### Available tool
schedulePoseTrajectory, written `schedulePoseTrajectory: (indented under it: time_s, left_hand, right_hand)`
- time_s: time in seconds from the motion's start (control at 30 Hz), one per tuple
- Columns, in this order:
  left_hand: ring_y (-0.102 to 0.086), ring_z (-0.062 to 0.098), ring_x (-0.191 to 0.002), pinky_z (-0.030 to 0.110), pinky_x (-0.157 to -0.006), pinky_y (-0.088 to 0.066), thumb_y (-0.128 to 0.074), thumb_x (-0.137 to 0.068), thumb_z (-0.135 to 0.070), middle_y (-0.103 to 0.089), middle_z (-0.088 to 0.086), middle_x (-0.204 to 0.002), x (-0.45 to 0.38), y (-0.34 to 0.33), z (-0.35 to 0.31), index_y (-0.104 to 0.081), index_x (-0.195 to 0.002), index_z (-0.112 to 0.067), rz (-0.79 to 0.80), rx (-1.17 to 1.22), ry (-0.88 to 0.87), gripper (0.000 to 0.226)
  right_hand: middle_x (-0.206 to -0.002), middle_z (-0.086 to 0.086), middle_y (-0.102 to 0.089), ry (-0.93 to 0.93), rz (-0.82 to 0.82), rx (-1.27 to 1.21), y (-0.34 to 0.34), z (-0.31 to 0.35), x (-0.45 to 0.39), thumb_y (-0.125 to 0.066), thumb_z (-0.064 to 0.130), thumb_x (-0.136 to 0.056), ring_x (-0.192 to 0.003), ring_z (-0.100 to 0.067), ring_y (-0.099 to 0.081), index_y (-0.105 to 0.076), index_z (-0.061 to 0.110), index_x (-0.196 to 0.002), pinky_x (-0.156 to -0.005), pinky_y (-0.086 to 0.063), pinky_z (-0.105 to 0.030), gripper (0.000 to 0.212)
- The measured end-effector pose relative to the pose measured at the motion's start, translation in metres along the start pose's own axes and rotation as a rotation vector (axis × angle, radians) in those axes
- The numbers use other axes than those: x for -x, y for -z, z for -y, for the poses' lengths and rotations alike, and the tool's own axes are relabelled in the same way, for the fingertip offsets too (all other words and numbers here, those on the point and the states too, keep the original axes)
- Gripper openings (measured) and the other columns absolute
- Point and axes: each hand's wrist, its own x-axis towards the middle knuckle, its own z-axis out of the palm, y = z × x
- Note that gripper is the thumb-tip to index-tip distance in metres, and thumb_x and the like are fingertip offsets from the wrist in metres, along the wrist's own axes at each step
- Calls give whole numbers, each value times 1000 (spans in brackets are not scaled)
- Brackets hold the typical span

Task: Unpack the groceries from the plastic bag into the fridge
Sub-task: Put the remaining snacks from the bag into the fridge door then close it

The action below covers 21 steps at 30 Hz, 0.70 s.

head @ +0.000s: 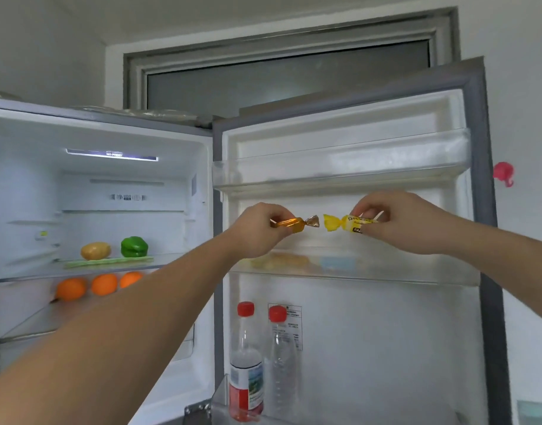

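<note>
While both arms reach toward the open white fridge door [371, 332], the left hand [260, 228] pinches an amber twist-wrapped candy [291, 224] and the right hand [398, 222] pinches a yellow twist-wrapped candy [344, 223]. Both candies hang above the clear middle door shelf [401, 273], their twisted ends nearly touching. Left, inside, a green bell pepper [134, 246] and a potato [95, 250] sit above three oranges [104, 284].

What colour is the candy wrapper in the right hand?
Yellow wrapper, with dark print, pinched by the right hand; head view.
</note>
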Motion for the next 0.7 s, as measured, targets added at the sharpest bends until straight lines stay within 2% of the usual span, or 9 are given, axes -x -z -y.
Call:
schedulePoseTrajectory:
  time_s: [0.07,0.13,0.2,0.3,0.4,0.47,0.53,0.7]
  left_hand:
    - [-58,14,-84,27,-75,-47,-66,-89,-33,-68,-3,-93,-15,-3,12,-73,-103,-17,31,-8,-10,22]
    - [-55,9,-76,24,-68,-45,-68,-87,-32,-66,-7,-85,-29,-4,23,-74,-101,-17,60,-21,-32,21]
    - [-58,9,-75,24,-69,-48,-72,-84,-30,-69,-5,-86,-41,-3,34,-76,-99,-17,104,-5,-49,20]
    - [-60,8,-68,22,-66,-50,-75,-82,-25,-73,-2,-87,-54,-8,46,-77,-96,-18,255,29,-50,16]
    - [-67,10,-87,23,-82,-52,-73,-84,-24,-73,-10,-87,-63,-14,52,-78,-95,-21,364,6,-82,12]
    - [-67,11,-91,25,-86,-52,-74,-83,-27,-73,-11,-88,-68,-16,54,-78,-94,-22,381,-2,-93,13]
    - [-66,10,-91,25,-85,-52,-74,-82,-27,-73,-11,-87,-72,-19,56,-77,-93,-23,375,-25,-93,12]
    - [-61,1,-83,12,-74,-46,-65,-89,-21,-65,-20,-81,-77,-33,59,-76,-97,-22,425,-59,-132,14]
  right_hand:
    - [-89,10,-69,-50,62,-47,-3,-5,-9,-72,33,-81,-62,-8,-57,-71,29,-88,-57,-45,-21,8]
    - [-89,7,-72,-113,102,-93,-4,-9,-15,-73,25,-80,-64,-10,-59,-73,26,-89,-59,-48,-24,9]
    - [-87,2,-73,-180,106,-70,-3,-14,-20,-72,17,-81,-64,-11,-58,-74,22,-90,-62,-47,-26,10]
    - [-82,-1,-72,-284,133,-26,-4,-24,-25,-71,11,-80,-64,-7,-59,-74,20,-87,-63,-47,-23,12]
    - [-79,3,-72,-356,170,35,-9,-33,-26,-71,14,-79,-70,-10,-60,-76,24,-83,-66,-45,-23,12]
    - [-75,8,-70,-402,189,72,-10,-36,-26,-70,19,-80,-70,-10,-59,-77,27,-82,-65,-45,-23,11]
    - [-74,8,-69,-457,224,87,-10,-35,-25,-67,21,-79,-68,-11,-58,-76,27,-82,-63,-44,-25,11]
    - [-70,4,-65,-553,323,107,-11,-30,-25,-68,21,-76,-62,-14,-56,-77,21,-81,-59,-45,-24,10]
